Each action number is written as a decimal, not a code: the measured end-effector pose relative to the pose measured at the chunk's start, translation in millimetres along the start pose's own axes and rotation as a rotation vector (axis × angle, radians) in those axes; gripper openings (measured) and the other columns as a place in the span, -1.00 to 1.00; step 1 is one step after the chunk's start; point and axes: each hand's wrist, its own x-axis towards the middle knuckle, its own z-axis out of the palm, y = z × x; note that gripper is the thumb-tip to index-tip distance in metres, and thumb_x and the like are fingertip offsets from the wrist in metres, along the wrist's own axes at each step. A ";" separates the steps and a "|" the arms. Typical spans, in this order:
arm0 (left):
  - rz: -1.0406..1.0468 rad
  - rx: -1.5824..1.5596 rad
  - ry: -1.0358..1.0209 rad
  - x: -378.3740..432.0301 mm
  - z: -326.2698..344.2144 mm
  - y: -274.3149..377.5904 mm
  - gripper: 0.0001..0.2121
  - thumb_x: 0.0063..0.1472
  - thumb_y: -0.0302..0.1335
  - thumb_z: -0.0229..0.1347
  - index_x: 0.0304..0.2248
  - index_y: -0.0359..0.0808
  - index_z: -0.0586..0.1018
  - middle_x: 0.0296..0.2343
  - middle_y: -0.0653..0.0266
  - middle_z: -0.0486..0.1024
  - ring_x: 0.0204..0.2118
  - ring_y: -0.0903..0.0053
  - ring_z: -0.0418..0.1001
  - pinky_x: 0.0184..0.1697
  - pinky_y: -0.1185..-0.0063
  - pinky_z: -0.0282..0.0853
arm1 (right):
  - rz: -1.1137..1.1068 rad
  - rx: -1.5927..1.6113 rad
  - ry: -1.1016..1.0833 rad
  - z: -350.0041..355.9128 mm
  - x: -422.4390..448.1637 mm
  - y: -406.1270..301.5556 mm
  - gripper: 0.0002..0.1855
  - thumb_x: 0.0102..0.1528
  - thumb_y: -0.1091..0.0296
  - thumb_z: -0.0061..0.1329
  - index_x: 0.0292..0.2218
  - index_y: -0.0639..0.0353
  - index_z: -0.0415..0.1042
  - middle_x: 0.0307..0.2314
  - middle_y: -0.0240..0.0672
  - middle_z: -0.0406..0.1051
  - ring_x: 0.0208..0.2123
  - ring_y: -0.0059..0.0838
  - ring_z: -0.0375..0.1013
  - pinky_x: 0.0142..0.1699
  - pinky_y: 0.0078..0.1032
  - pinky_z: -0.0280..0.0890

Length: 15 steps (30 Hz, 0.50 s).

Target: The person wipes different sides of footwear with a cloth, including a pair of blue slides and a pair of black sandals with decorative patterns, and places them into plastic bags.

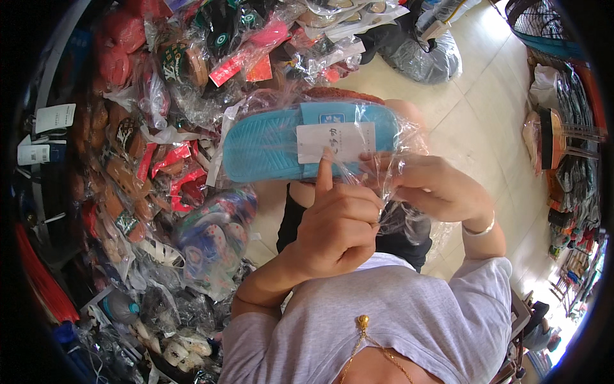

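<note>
A light blue slide sandal (261,146) lies across my lap inside a clear plastic bag (405,132). A white card (352,134) with writing lies over its strap. My left hand (338,225) has its index finger stretched up against the card's lower edge. Its other fingers are curled at a bunched part of the bag. At the sandal's right end, my right hand (429,185) grips the same bag, with some fingertips behind the film. Beyond the sandal shows a reddish-brown, rough-textured edge (345,93), which I cannot identify.
Bagged shoes (129,177) are heaped along the left and far side. A patterned bagged bundle (216,235) lies near my left forearm. A grey plastic-wrapped bundle (422,57) rests on the tiled floor (484,120). Racked goods (568,158) line the right, with a person (539,336) lower right.
</note>
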 end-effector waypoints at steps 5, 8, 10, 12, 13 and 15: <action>0.013 0.000 0.006 -1.3 5.3 3.6 -0.74 -0.03 -0.74 0.08 -0.47 -0.17 0.31 -0.51 0.42 0.39 -0.36 0.45 0.49 0.21 -0.07 -0.35 | -0.045 -0.009 -0.072 1.8 2.9 3.2 -0.65 -0.02 0.65 -0.11 -0.14 0.33 0.39 -0.07 -0.03 0.34 -0.03 -0.02 0.30 0.03 -0.26 0.22; 0.013 -0.011 0.031 -5.5 7.2 0.7 -0.74 -0.03 -0.71 0.11 -0.42 -0.16 0.34 -0.51 0.48 0.39 -0.34 0.51 0.49 0.23 -0.04 -0.38 | -0.003 -0.055 0.012 -6.5 -7.4 -4.2 -0.65 -0.02 0.62 -0.10 -0.14 0.32 0.38 -0.11 -0.03 0.35 -0.02 -0.03 0.29 0.04 -0.26 0.21; 0.011 -0.007 0.028 -6.0 9.0 0.6 -0.74 -0.03 -0.71 0.11 -0.42 -0.16 0.34 -0.51 0.48 0.39 -0.35 0.51 0.49 0.23 -0.04 -0.38 | -0.007 -0.171 0.094 -9.3 -12.3 -6.8 -0.66 -0.01 0.61 -0.09 -0.14 0.31 0.38 -0.15 -0.03 0.37 -0.06 -0.02 0.31 0.01 -0.27 0.23; 0.012 0.001 0.025 -6.3 10.7 0.2 -0.74 -0.02 -0.71 0.11 -0.42 -0.16 0.34 -0.51 0.47 0.39 -0.35 0.51 0.49 0.23 -0.03 -0.38 | 0.016 -0.210 0.134 -5.9 -14.3 -2.6 -0.66 -0.01 0.59 -0.09 -0.14 0.28 0.38 -0.17 -0.04 0.39 -0.09 -0.02 0.33 0.00 -0.28 0.24; 0.012 0.005 0.023 -6.2 11.3 0.1 -0.74 -0.02 -0.71 0.11 -0.42 -0.16 0.34 -0.51 0.47 0.39 -0.35 0.51 0.49 0.23 -0.03 -0.39 | 0.026 -0.229 0.154 -3.6 -14.8 -0.2 -0.67 0.00 0.58 -0.08 -0.14 0.27 0.39 -0.18 -0.04 0.39 -0.10 -0.02 0.34 0.00 -0.29 0.24; 0.013 0.005 0.016 -5.4 11.8 0.1 -0.74 -0.03 -0.71 0.11 -0.42 -0.16 0.34 -0.51 0.48 0.39 -0.35 0.52 0.49 0.23 -0.04 -0.39 | 0.086 -0.162 0.151 2.3 -15.7 0.4 -0.67 0.01 0.57 -0.08 -0.14 0.28 0.38 -0.17 -0.06 0.39 -0.13 -0.03 0.35 -0.01 -0.29 0.24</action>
